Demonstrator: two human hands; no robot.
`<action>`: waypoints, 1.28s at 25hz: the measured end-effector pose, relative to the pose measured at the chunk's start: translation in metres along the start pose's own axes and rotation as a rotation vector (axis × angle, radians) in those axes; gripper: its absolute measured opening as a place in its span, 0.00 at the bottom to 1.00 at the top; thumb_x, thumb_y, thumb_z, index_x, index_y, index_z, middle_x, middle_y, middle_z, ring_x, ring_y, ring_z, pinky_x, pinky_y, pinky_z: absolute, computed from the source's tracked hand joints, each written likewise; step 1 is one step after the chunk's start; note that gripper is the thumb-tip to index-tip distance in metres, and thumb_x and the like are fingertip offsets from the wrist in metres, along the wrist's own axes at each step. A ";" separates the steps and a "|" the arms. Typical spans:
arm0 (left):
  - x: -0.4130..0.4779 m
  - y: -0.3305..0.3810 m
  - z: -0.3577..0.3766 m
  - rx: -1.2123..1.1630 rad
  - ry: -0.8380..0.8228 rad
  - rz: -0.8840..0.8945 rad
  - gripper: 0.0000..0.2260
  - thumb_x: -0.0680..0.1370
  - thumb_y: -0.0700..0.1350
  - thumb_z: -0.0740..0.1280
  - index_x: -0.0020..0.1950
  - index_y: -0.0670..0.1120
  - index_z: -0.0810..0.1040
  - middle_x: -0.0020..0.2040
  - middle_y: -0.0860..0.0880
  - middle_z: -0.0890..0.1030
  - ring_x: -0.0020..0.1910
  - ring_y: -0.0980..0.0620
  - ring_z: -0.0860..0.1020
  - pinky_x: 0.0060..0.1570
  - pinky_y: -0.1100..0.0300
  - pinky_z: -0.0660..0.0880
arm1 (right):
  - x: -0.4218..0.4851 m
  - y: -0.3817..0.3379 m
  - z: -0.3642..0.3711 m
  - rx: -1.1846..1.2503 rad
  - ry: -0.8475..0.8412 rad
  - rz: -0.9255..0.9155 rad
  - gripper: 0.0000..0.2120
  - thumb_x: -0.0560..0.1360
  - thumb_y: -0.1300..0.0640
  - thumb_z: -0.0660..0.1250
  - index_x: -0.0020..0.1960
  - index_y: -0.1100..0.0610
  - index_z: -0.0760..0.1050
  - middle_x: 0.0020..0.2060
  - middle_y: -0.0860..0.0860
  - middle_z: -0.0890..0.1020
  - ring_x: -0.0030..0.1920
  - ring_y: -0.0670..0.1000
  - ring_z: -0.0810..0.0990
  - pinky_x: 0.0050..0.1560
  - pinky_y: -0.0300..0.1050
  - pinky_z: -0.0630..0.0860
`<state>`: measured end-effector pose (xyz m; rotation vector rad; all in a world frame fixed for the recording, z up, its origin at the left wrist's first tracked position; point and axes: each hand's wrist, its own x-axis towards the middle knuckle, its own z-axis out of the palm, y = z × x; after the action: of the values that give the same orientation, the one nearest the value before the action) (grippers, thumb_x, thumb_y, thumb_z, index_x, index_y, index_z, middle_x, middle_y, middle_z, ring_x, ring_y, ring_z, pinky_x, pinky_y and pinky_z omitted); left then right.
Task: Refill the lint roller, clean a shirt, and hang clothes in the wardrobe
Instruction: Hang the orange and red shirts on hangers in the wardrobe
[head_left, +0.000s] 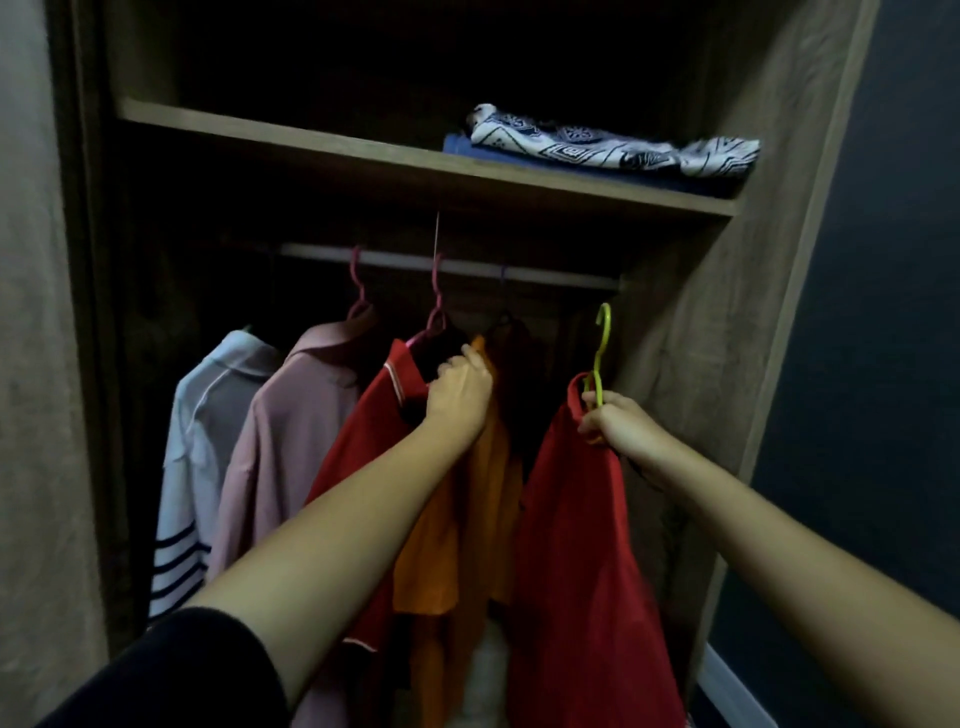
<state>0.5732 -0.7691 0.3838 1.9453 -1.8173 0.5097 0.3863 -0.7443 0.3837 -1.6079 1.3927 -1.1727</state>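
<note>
Your right hand (618, 426) is curled tight round the neck of a yellow hanger (602, 343), and the red garment (582, 519) on it drapes straight down from below that fist. The hanger's hook stands above your knuckles, lower than the rail (395, 260) and not hooked on it. To the left of that hand, your left hand (460, 395) has its fingers curled into the collar of a red shirt with white trim (363, 431), which hangs from a pink hanger (436, 301) on the rail. An orange garment (441, 545) hangs between your two hands, just under the left wrist. Further left of your left hand hang a pink shirt (291, 426) and then a white shirt with dark stripes (197, 441). Above both hands, the shelf (311, 150) carries a black-and-white patterned cloth (597, 143) lying on a folded blue cloth (519, 156). The wardrobe side panel (727, 364) stands just right of your right hand.
</note>
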 end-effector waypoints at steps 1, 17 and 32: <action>0.005 0.005 0.008 0.021 0.008 0.053 0.18 0.69 0.36 0.55 0.43 0.38 0.84 0.31 0.45 0.81 0.26 0.52 0.79 0.21 0.64 0.73 | 0.010 -0.001 -0.003 -0.027 0.002 -0.008 0.17 0.67 0.67 0.62 0.55 0.55 0.70 0.32 0.51 0.73 0.32 0.50 0.72 0.37 0.43 0.69; 0.010 0.013 -0.013 -0.005 0.136 0.277 0.14 0.81 0.36 0.54 0.66 0.35 0.66 0.57 0.38 0.75 0.54 0.36 0.78 0.45 0.48 0.75 | 0.127 -0.051 0.001 -0.401 -0.004 -0.066 0.07 0.61 0.52 0.61 0.30 0.55 0.71 0.30 0.53 0.73 0.33 0.53 0.71 0.31 0.43 0.63; 0.009 -0.001 -0.017 -0.065 0.078 0.265 0.19 0.78 0.39 0.60 0.68 0.37 0.64 0.58 0.40 0.75 0.54 0.37 0.77 0.49 0.48 0.75 | 0.148 -0.015 0.019 -0.507 -0.039 -0.090 0.09 0.72 0.54 0.55 0.42 0.56 0.72 0.45 0.58 0.77 0.48 0.56 0.76 0.39 0.43 0.66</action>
<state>0.5749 -0.7675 0.4026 1.6280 -2.0255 0.5929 0.4117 -0.8880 0.4184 -2.0439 1.6988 -0.8691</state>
